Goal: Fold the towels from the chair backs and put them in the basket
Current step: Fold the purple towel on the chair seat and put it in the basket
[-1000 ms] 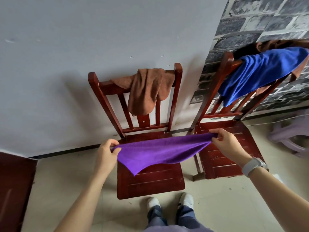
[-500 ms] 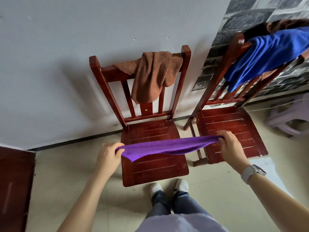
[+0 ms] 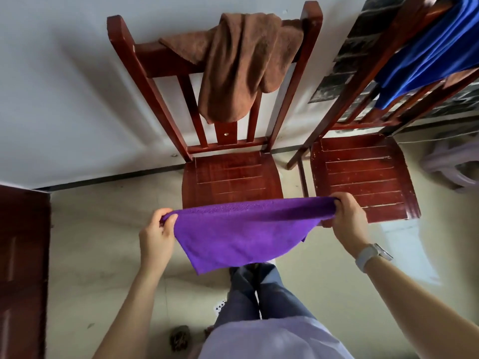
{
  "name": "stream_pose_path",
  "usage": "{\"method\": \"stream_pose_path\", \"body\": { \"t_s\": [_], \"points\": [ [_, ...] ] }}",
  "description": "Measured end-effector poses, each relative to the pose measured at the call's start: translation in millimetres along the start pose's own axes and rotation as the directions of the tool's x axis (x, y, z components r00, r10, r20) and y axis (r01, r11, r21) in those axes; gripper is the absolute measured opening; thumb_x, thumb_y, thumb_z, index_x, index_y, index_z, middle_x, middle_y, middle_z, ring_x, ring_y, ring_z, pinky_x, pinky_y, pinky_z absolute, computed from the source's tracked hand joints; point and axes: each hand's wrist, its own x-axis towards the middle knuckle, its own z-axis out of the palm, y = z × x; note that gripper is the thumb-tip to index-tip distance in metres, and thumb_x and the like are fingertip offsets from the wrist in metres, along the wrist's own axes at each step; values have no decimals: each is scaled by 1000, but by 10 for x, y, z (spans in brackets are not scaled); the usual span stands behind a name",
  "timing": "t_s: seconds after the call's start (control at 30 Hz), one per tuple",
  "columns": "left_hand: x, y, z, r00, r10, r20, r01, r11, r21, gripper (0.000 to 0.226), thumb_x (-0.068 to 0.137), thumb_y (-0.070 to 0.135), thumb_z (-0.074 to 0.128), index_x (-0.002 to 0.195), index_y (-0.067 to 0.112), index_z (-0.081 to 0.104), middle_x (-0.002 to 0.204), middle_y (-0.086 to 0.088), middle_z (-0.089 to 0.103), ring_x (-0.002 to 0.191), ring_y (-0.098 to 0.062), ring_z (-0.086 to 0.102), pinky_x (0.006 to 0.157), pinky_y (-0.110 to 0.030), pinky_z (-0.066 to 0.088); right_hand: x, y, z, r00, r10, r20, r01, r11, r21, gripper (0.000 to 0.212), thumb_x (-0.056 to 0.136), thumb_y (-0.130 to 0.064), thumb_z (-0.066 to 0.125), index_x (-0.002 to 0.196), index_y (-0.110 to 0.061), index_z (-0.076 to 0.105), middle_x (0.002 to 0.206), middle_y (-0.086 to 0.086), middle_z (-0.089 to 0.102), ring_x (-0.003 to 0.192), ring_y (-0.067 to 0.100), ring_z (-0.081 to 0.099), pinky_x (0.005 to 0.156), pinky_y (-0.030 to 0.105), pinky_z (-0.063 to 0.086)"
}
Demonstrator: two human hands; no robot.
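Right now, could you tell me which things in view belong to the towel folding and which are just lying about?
Belongs to the job:
purple towel, gripped by left hand and right hand
brown towel on a chair back
blue towel on the other chair back

Just about:
pale stool
dark door

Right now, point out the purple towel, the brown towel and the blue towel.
purple towel [image 3: 241,234]: head view, middle of the hanging cloth.
brown towel [image 3: 241,63]: head view, middle of the draped fold.
blue towel [image 3: 430,55]: head view, centre of the draped cloth.

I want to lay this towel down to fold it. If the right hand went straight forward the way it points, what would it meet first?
Likely the right-hand chair's seat: the right hand, gripping the purple towel, sits at its front edge, though its height above the seat is unclear.
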Motion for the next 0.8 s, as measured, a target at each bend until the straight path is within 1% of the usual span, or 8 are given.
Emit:
{"method": "stream_pose_path", "body": {
  "t_s": [0.1,0.2,0.33,0.4,0.47,0.53,0.73,0.8],
  "points": [
    [62,-14,77,1000,21,-7,-21,1000,-13,14,89,4,54,99,-4,60,88,-17,64,76,-25,55,66,-21,34,157,-19,91,999,2,-51,-2,1000,9,29,83,-11,37,99,-1,58,94,18,64,84,34,59,71,29,37],
    [50,0,94,1000,11,-26,-12,999,-38,14,89,2,53,100,-4,57,88,-14,60,77,-24,53,65,-18,32,199,-56,87,998,43,-54,-36,991,125,23,87,-1,35,99,1,55,85,16,60,70,28,56,58,12,34],
    [-72,45,105,998,-4,-58,2,999,-49,15,90,3,51,102,-5,54,87,-9,55,77,-25,50,66,-20,32,128,-104,73,990,140,-18,-129,951,280,22,95,3,30,102,-1,50,85,11,51,63,1,53,45,-3,35],
    [-160,85,106,996,-3,-88,0,999,-34,17,93,6,47,105,-5,51,89,-8,53,79,-24,49,67,-21,30,95,-100,71,988,145,-50,-125,951,284,21,97,-2,29,104,-4,49,88,12,52,66,5,50,51,0,36],
    [-232,126,115,993,28,-118,-28,1000,6,18,94,8,43,108,-4,47,93,-13,54,79,-24,48,69,-25,32,65,-39,74,992,110,-63,-90,962,258,21,97,-8,28,105,-8,47,91,9,53,72,21,52,67,21,42],
    [-282,159,118,988,66,-143,-62,998,34,18,95,7,41,107,-5,45,93,-19,56,78,-31,53,66,-33,35,25,15,60,994,100,-43,-86,964,250,22,97,-14,26,105,-13,46,92,6,52,80,29,53,69,41,45],
    [-406,110,146,984,123,-129,-109,988,114,17,93,4,43,105,-8,47,91,-25,59,77,-44,59,62,-36,40,-134,166,-17,999,-12,-34,19,979,203,28,91,-17,24,103,-8,48,88,3,50,76,17,45,64,18,34],
    [-424,98,170,983,122,-137,-108,989,105,15,93,2,44,103,-8,47,90,-26,59,76,-45,59,63,-39,42,-152,201,-21,1000,-14,-23,18,979,203,27,91,-16,24,102,-9,48,89,3,50,76,18,45,61,19,30]
  ]
}}
